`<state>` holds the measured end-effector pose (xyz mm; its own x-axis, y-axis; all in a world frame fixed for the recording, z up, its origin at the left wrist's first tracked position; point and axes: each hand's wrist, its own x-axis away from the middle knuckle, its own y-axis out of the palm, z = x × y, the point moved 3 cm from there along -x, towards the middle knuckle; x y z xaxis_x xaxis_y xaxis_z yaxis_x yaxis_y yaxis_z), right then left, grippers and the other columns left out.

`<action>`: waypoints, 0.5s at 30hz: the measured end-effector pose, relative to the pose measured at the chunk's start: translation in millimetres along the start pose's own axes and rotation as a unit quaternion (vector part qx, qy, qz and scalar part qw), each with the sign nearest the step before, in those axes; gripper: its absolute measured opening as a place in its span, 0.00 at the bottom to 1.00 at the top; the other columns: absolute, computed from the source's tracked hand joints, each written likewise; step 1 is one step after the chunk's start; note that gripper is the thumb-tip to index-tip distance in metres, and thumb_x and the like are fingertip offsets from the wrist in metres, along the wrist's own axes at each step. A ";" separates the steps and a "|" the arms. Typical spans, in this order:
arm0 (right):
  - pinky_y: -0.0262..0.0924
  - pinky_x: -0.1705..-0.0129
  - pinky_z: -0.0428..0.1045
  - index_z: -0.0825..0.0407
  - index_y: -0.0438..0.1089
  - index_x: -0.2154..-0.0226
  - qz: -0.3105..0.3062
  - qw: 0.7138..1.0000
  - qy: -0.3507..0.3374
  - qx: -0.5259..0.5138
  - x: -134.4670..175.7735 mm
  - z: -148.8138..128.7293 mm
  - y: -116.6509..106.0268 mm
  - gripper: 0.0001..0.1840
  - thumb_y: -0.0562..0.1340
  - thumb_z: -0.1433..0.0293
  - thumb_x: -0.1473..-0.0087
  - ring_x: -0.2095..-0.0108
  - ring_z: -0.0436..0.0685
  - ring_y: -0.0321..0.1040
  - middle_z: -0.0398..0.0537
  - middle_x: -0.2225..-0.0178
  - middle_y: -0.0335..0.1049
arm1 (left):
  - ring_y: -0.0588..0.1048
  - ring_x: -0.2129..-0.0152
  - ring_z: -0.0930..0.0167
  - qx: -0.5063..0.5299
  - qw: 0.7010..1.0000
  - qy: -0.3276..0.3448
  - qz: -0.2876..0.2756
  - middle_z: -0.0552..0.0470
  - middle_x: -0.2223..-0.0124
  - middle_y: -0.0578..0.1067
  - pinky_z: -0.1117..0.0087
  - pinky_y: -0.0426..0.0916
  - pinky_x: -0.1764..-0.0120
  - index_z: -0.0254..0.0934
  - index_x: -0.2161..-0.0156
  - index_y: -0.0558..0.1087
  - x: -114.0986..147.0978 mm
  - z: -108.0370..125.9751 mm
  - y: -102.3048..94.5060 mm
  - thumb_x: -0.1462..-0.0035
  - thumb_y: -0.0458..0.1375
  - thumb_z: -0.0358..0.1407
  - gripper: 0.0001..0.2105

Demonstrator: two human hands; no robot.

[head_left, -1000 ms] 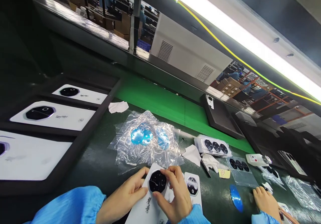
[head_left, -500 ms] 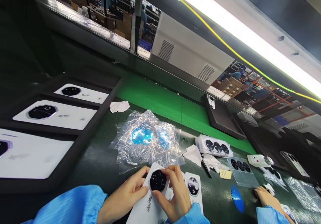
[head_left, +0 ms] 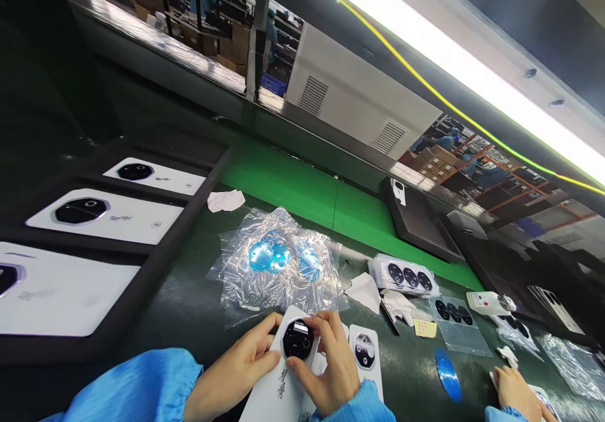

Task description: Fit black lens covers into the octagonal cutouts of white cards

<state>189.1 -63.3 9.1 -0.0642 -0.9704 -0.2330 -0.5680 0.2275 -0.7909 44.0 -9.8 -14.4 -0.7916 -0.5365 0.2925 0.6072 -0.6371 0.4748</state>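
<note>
White phone back cover under my fingers, black round camera ring, dark script marks on the white. My sleeve bright blue. Second white cover beside it, black-and-silver ring I think. Clear crinkled bags with light-blue discs. Bench mat dark green; far edge strip bright green.

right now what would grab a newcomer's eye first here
The two bare hands at bottom centre: the left hand steadies a white phone back cover while the right hand pinches its round black camera ring. Just beyond lies crinkled clear film holding bright blue discs. Left, a dark tray holds more white covers.
</note>
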 end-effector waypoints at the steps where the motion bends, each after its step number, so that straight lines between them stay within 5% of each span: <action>1: 0.67 0.65 0.48 0.48 0.64 0.56 0.000 1.000 -0.002 0.002 -0.2 -0.1 -0.3 0.26 0.65 0.78 0.61 0.61 0.57 0.66 0.48 0.60 0.62 | 0.69 0.76 0.72 0.000 1.000 0.003 -0.001 0.56 0.70 0.71 0.74 0.60 0.73 0.38 0.53 0.64 -0.2 0.0 0.1 0.49 0.60 0.50 0.23; 11: 0.67 0.66 0.49 0.48 0.64 0.55 -0.008 0.999 -0.019 0.044 -1.9 1.9 -0.1 0.27 0.69 0.75 0.59 0.64 0.56 0.66 0.47 0.62 0.62 | 0.69 0.72 0.69 -0.038 0.999 0.004 0.015 0.54 0.67 0.73 0.73 0.61 0.70 0.40 0.52 0.64 0.6 -4.1 -4.7 0.47 0.57 0.47 0.20; 15: 0.68 0.67 0.50 0.48 0.65 0.55 -0.009 0.998 -0.012 0.068 -1.8 -2.1 1.6 0.27 0.71 0.74 0.60 0.66 0.56 0.66 0.47 0.63 0.61 | 0.70 0.68 0.66 -0.089 0.994 0.019 0.062 0.55 0.68 0.72 0.71 0.62 0.65 0.42 0.59 0.68 -1.1 -4.5 -8.0 0.45 0.54 0.54 0.18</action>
<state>186.5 -61.4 9.4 -0.0345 -0.9727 -0.2293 -0.4515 0.2199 -0.8648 40.3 -6.6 -22.2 -0.7092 -0.6351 0.3062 0.7047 -0.6511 0.2818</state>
